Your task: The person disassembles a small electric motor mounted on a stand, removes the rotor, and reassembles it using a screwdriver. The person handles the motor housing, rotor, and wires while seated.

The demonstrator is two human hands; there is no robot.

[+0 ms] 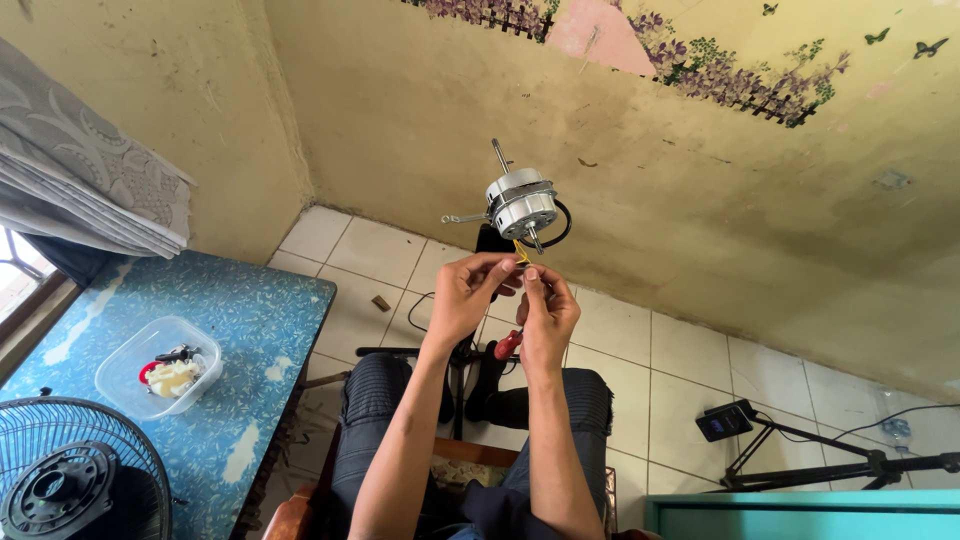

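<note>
Small fan motor (pixel 521 203): silver ribbed round housing, steel shaft poking out far-left at the top and another stub at the near end, tilted, held up in mid-air above the lap. Black cable loops off its right side; a thin metal arm sticks out to the left. Yellow wires (pixel 521 254) hang from its underside, pinched between both hands' fingertips just below.
</note>
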